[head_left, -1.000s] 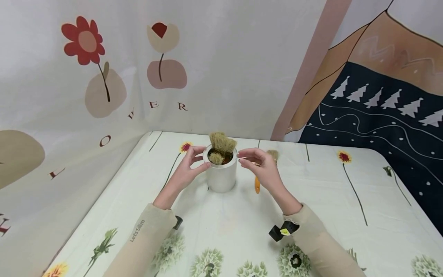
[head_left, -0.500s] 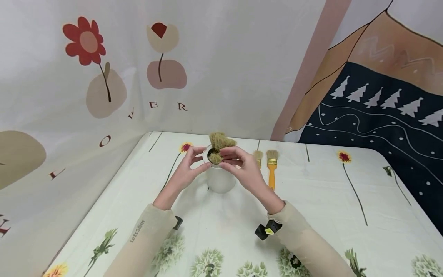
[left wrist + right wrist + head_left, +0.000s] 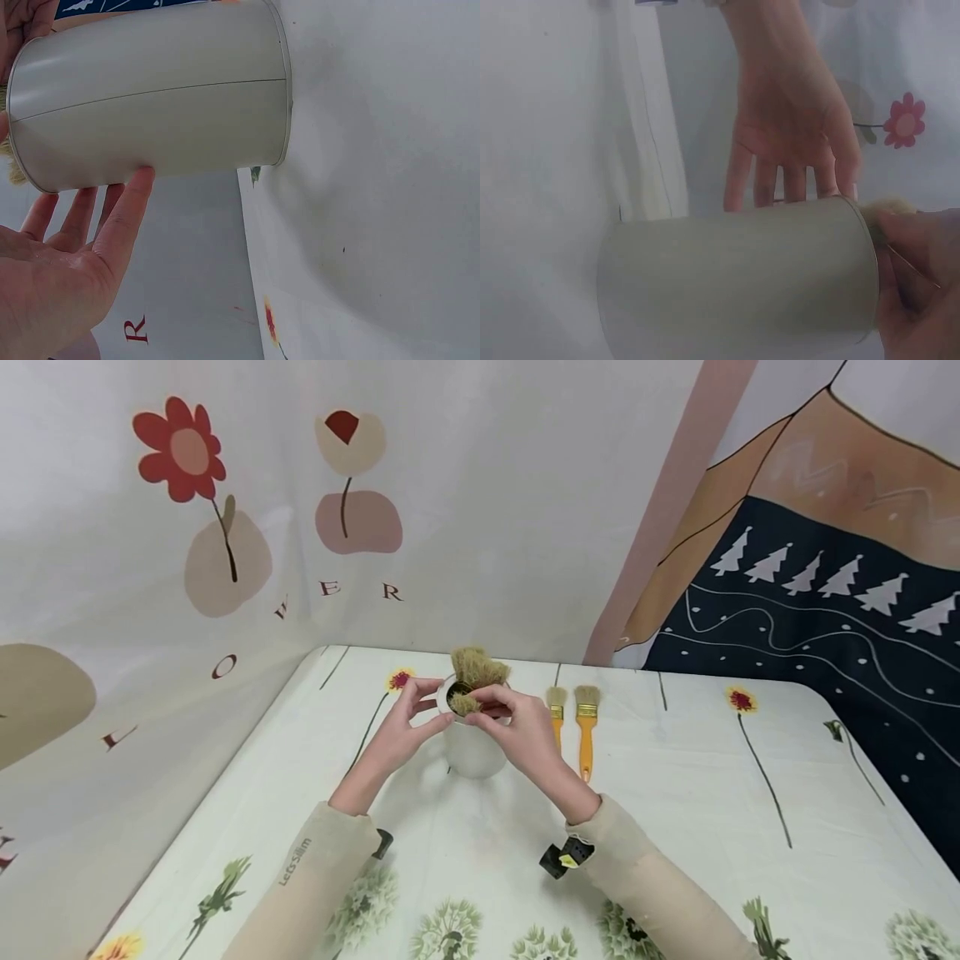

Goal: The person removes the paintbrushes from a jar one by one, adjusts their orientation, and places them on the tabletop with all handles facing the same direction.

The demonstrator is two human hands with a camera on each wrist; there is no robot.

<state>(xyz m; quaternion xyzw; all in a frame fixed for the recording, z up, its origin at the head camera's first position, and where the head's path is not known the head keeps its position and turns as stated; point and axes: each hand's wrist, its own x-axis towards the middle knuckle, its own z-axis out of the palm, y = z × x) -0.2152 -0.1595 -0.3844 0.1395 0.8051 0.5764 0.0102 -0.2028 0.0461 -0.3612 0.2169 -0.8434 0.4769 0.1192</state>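
Observation:
A white cylindrical container (image 3: 474, 753) stands upright on the table with several bristle-ended brushes inside. Taller bristle tufts (image 3: 480, 667) rise at its back, while a shorter brush (image 3: 462, 703) sits near the front of the opening. My right hand (image 3: 525, 727) pinches that shorter brush by its bristle end at the rim; its handle is hidden in the container. On the left side, my left hand (image 3: 401, 727) rests fairly straight fingertips against the container wall, with the thumb near the rim. The left wrist view shows those fingers along the container's side (image 3: 150, 127).
Two paintbrushes with orange handles lie to the container's right: a partly hidden one (image 3: 557, 714) and a wider one (image 3: 587, 727). A flower-print white cloth (image 3: 675, 777) covers the table. Printed curtains (image 3: 510, 527) hang behind it.
My right hand has moved left from beside the container to its opening and taken hold of the shorter brush. Both orange-handled brushes are now uncovered. The left hand has stayed in place.

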